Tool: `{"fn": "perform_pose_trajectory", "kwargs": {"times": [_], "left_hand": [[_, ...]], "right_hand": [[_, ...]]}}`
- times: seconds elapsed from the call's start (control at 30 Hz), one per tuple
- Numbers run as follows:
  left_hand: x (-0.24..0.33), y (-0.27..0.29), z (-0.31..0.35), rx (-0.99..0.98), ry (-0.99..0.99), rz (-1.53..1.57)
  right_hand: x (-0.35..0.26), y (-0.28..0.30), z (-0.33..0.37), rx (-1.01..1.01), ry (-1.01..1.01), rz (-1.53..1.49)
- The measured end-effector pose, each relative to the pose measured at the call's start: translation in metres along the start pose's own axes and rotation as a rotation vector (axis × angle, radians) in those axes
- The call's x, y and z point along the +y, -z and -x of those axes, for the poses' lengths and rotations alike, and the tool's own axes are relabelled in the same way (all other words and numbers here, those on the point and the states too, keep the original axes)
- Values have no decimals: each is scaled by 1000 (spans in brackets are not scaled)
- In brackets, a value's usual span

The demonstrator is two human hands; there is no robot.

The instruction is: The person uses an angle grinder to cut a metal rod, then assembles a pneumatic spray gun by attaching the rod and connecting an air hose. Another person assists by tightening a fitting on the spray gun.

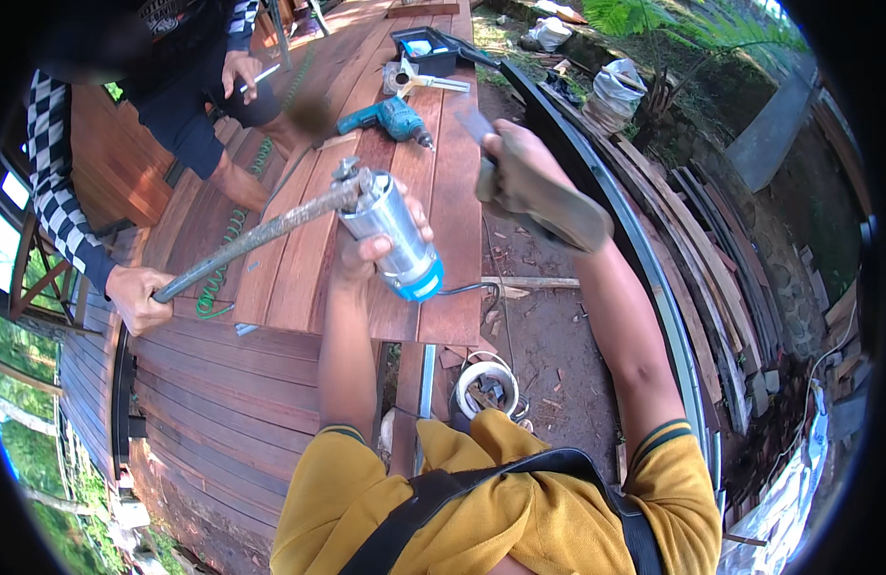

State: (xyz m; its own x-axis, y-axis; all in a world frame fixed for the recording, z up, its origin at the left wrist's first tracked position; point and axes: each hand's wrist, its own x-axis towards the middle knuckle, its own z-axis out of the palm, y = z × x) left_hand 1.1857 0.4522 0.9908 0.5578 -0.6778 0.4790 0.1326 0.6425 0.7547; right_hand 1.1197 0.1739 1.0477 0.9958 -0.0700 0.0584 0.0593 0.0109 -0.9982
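My left hand (355, 257) is wrapped round a silver, cylindrical trim router motor (393, 225) with a blue end cap, tilted above the wooden table. Against its upper end lies the head of a long-handled, worn metal tool, perhaps a wrench (271, 230). A co-worker's hand (136, 299) grips the far end of that handle. To the right, raised beside the table edge, my right hand (522, 158) is closed on a tool with a thick brown handle (567, 222) and a flat grey blade-like end (474, 125). Its exact kind is unclear.
On the plank table (299, 297) lie a teal drill (390, 120), a pale metal piece (433, 83) and a black tray (429, 53). A green coiled hose (234, 225) runs at left. White tape-like rolls (486, 369) sit below; stacked boards (692, 249) lie right.
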Motion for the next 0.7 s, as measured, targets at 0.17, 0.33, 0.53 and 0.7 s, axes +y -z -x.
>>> {"fn": "perform_pose_trajectory", "kwargs": {"times": [0.17, 0.33, 0.53, 0.7], "left_hand": [[10, -25, 21, -104, -50, -37], [1, -33, 29, -6, -59, -8], [13, -44, 25, 125, -103, -253], [9, -67, 24, 224, -196, -251]], "right_hand": [[26, -52, -116, -124, 330, 855], [-12, -104, -143, -45, 491, -361], [-29, -71, 26, -27, 500, -103], [31, -104, 98, 9, 386, 185]]}}
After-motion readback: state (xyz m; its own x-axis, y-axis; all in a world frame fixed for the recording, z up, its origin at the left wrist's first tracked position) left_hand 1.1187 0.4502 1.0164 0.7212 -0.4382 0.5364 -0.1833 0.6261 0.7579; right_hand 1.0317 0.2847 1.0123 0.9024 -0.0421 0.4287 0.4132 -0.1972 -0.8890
